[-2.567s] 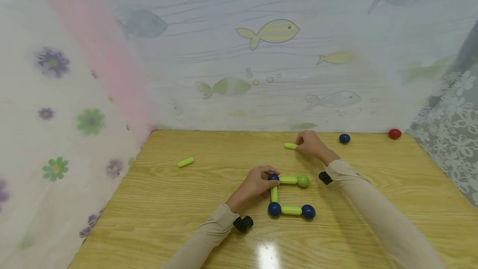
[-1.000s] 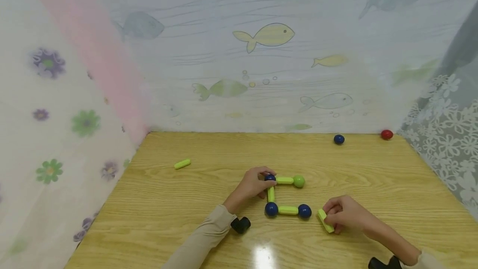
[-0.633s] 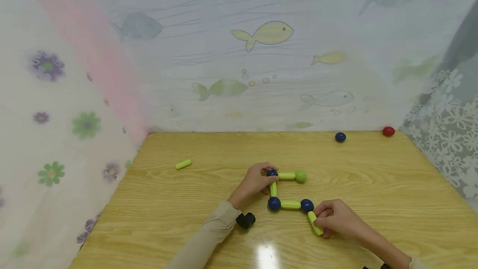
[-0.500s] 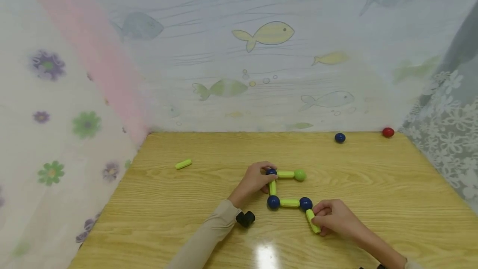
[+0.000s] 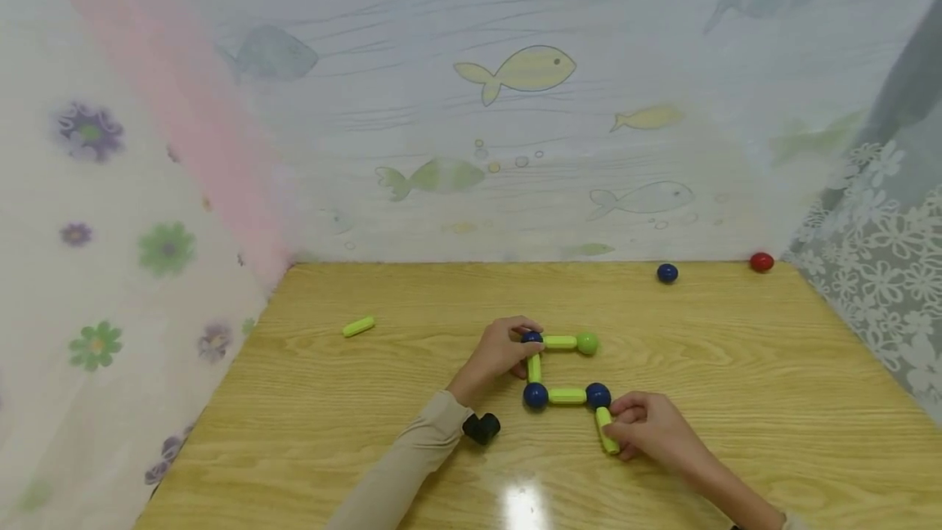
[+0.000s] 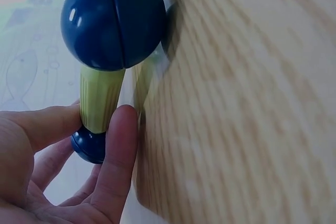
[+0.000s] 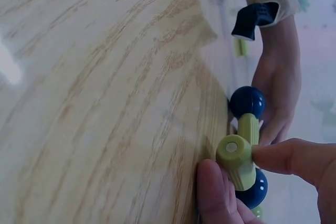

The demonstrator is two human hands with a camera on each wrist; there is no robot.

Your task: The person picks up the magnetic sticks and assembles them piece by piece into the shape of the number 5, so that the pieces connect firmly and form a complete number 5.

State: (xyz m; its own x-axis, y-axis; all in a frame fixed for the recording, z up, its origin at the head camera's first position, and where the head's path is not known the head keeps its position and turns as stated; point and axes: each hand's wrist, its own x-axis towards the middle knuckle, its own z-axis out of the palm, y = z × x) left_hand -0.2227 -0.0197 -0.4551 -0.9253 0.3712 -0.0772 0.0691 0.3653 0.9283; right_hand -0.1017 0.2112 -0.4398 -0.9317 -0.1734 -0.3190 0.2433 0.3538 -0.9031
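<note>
Green rod meets blue ball, long axis running toward the person.
Right hand pinches it; left hand seemingly grips the frame's far corner on a wooden desk, fish curtain behind.

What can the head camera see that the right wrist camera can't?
Only the head view shows the loose blue ball, the red ball, the spare green stick and the green ball on the chain's far end. Only the right wrist view shows the round flat end of the held stick, pinched between thumb and finger. Both show the wooden table, the left hand steadying the chain, and the right hand holding a green stick against a blue ball.
</note>
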